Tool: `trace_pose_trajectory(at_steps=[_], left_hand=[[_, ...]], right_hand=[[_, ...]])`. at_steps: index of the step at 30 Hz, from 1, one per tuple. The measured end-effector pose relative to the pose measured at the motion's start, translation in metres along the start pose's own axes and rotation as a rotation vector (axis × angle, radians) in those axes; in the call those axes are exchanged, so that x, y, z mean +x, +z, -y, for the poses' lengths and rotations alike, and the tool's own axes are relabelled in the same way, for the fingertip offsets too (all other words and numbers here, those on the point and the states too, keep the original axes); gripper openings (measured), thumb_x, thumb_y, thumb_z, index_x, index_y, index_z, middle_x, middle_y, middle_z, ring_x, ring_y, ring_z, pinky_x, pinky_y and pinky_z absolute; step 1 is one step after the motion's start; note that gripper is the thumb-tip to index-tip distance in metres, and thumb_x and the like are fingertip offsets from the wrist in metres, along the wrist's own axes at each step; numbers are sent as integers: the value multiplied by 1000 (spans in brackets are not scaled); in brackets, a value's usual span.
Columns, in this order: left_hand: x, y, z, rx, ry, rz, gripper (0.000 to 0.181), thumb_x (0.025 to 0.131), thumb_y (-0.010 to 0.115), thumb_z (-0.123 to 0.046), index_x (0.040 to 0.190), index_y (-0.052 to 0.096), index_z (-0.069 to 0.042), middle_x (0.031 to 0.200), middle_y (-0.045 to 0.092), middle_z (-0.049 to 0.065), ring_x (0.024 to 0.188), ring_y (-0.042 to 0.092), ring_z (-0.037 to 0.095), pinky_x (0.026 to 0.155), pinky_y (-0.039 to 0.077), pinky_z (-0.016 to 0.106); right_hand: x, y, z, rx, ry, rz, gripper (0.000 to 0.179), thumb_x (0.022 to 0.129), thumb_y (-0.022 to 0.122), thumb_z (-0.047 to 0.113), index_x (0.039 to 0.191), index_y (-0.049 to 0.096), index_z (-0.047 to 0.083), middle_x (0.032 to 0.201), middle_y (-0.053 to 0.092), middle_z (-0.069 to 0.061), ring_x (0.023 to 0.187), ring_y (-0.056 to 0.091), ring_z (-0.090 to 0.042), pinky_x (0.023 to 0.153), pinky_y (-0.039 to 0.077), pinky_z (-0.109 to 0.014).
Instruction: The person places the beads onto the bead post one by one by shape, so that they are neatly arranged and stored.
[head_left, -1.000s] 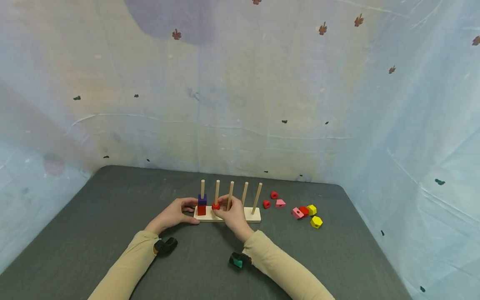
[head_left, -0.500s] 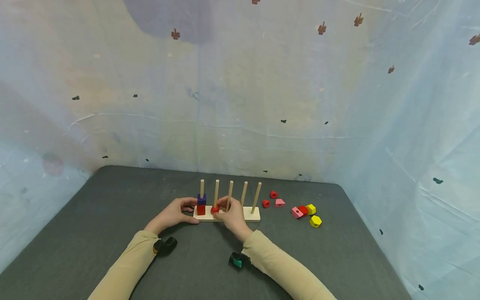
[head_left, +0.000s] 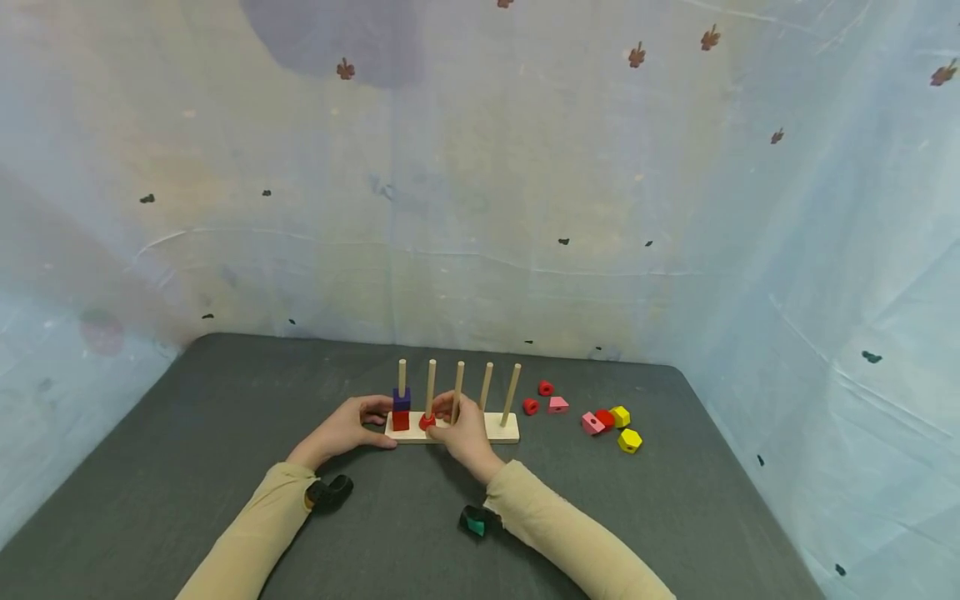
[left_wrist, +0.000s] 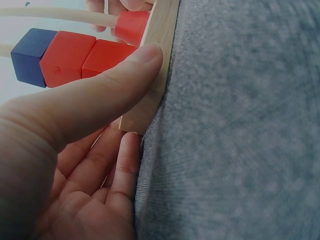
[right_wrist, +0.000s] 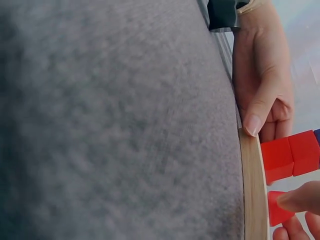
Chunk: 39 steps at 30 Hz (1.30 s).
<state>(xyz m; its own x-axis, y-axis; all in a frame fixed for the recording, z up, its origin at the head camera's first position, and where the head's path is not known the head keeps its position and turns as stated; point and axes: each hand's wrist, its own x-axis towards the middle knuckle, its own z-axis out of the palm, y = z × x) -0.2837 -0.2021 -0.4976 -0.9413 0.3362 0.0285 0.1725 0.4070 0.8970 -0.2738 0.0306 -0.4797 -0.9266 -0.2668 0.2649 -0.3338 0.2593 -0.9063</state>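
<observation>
A wooden peg board point(head_left: 501, 430) with several upright pegs stands on the table. My left hand point(head_left: 347, 430) grips its left end, the thumb along the front edge and the fingers around the end. On the leftmost peg, a dark blue cube point(left_wrist: 33, 57) sits on top of two red cubes point(left_wrist: 68, 57). Around the second peg, low against the board, is a red bead point(head_left: 427, 422). My right hand point(head_left: 468, 433) pinches that bead; the thumb touches it in the right wrist view, while part of the fingers is hidden behind the pegs.
Right of the board lie two small red beads point(head_left: 531, 407) and a pink block point(head_left: 557, 405). Farther right are another pink block point(head_left: 592, 423), a red piece point(head_left: 604, 419) and two yellow hexagonal beads point(head_left: 630, 441). A patterned curtain point(head_left: 480, 208) hangs behind the dark grey table point(head_left: 420, 533).
The red bead has slid a little down the second peg to the board, with my right fingers on it. My left hand has kept its hold on the board's end.
</observation>
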Motion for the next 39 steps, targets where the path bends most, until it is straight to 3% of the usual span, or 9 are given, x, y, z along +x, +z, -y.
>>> trace_pose_trajectory(at_steps=[5,10,14,22,31,39], left_hand=[[-1,0,-1,6,-2,0,75,68,88,-22,131,54,1,124,59,15,107,58,26,92,48,42],[-1,-1,0,4,9,7,75,69,87,-23,132,54,1,125,58,15,108,58,26,93,48,42],[0,-1,-1,4,8,3,75,69,88,-24,131,54,0,125,58,15,108,58,26,93,48,42],[0,-1,-1,7,-14,3,74,69,87,-21,132,54,-1,126,58,15,107,58,25,92,48,42],[-1,-2,0,11,-5,6,74,69,87,-23,132,54,0,126,58,15,108,58,25,93,48,43],[-2,-2,-2,30,22,10,73,71,86,-19,132,52,4,126,57,20,107,58,29,92,48,44]], right_hand=[[-5,-3,6,35,-16,-3,36,78,71,-10,111,59,-5,108,63,-20,102,60,-35,89,49,-48],[-18,-13,31,113,-1,44,44,81,66,-16,122,52,-11,116,59,-30,112,54,-45,95,41,-58],[-26,-24,45,119,-20,85,51,81,64,-16,129,48,-10,122,54,-33,117,49,-47,98,38,-59],[-37,-41,13,-82,-24,131,65,83,73,-1,140,42,0,135,50,-20,123,48,-34,101,42,-44],[-61,-73,8,-87,-2,158,58,84,71,-1,137,48,3,130,55,-17,119,53,-31,97,45,-47],[-74,-102,6,-122,4,122,57,83,72,0,135,49,2,124,59,-18,114,55,-34,93,47,-50]])
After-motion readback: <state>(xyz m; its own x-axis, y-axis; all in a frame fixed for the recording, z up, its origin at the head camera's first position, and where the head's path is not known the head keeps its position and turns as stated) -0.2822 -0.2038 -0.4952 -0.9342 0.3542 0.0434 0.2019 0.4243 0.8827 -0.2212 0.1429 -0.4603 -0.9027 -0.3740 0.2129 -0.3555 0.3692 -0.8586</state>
